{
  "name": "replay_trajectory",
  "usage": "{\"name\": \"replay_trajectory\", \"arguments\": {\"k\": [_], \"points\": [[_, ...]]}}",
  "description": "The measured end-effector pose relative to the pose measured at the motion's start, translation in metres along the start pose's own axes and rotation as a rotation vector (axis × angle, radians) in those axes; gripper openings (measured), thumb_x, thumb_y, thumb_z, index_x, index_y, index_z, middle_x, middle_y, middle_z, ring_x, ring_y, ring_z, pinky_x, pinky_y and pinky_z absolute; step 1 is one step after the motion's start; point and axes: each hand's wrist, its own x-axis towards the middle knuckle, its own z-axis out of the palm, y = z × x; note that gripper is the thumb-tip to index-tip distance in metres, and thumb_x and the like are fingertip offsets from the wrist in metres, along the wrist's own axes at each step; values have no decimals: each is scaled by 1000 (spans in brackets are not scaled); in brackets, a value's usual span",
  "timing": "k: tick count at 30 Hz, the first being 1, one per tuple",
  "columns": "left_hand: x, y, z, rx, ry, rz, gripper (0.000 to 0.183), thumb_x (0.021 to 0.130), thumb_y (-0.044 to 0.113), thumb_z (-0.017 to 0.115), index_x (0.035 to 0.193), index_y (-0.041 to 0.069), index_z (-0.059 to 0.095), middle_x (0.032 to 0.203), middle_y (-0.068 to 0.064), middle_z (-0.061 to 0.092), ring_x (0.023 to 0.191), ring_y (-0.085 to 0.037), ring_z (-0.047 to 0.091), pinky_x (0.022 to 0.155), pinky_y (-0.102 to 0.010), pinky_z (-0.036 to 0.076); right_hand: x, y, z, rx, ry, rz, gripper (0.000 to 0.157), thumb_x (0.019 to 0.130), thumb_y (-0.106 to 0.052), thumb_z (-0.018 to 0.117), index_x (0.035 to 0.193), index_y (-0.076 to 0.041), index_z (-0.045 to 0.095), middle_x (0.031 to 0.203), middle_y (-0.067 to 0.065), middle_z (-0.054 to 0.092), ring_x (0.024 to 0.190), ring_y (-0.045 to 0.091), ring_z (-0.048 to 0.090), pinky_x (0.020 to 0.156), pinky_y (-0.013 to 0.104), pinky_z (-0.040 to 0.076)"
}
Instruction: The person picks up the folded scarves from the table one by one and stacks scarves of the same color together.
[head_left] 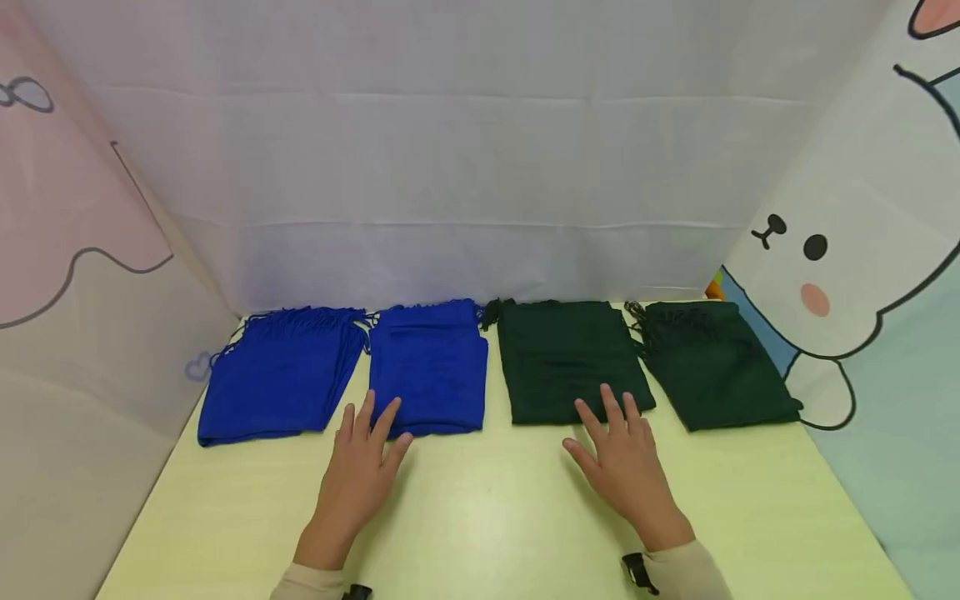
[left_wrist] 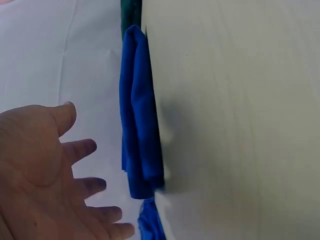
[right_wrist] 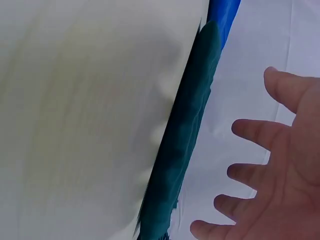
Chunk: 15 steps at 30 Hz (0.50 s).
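Two blue fringed scarves lie folded on the left, an outer blue scarf [head_left: 273, 387] and an inner blue scarf [head_left: 431, 367]. Folded on the right are an inner dark green scarf [head_left: 566, 358] and an outer dark green scarf [head_left: 708, 367]. My left hand [head_left: 360, 475] is spread with nothing in it, its fingertips overlapping the inner blue scarf's near left corner in the head view. Fingers apart and holding nothing, my right hand [head_left: 630, 467] reaches over the near edge of the inner green scarf. Both wrist views show the hands raised above the table.
The pale yellow table [head_left: 480, 517] carries all the scarves along its far side. Behind them hangs a white cloth [head_left: 465, 167]. Printed cloths stand at the sides, a pink-and-white one [head_left: 82, 217] at left and one with a cartoon animal [head_left: 847, 250] at right.
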Motion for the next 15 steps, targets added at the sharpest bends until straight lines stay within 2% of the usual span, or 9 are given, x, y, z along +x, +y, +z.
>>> {"name": "replay_trajectory", "arguments": {"k": [4, 8, 12, 15], "points": [[4, -7, -1, -221, -54, -91, 62, 105, 46, 45, 155, 12, 34, 162, -27, 13, 147, -52, 8, 110, -73, 21, 6, -11, 0, 113, -54, 12, 66, 100, -52, 51, 152, -12, 43, 161, 23, 21, 145, 49, 19, 109, 69, 29], [10, -13, -2, -393, -65, -173, 60, 105, 35, 49, 156, 10, 29, 162, -27, 14, 149, -46, 10, 114, -68, 18, 12, -24, -3, 321, -97, 26, 67, 101, -55, 49, 153, -14, 41, 164, 17, 17, 148, 46, 12, 108, 72, 26], [15, -16, -3, -609, -67, -301, 68, 105, 28, 50, 160, 17, 12, 162, -25, 14, 150, -41, 13, 117, -61, 20, 13, -37, -5, 548, -151, 17, 65, 101, -53, 50, 153, -16, 41, 166, 9, 14, 151, 40, 8, 110, 73, 21], [19, -17, -5, -820, -32, -405, 76, 104, 21, 50, 160, 22, -1, 161, -29, 14, 150, -40, 15, 118, -57, 23, 11, -46, -5, 681, -178, -11, 58, 103, -46, 50, 152, -17, 41, 166, 7, 14, 151, 37, 10, 111, 72, 19]]}}
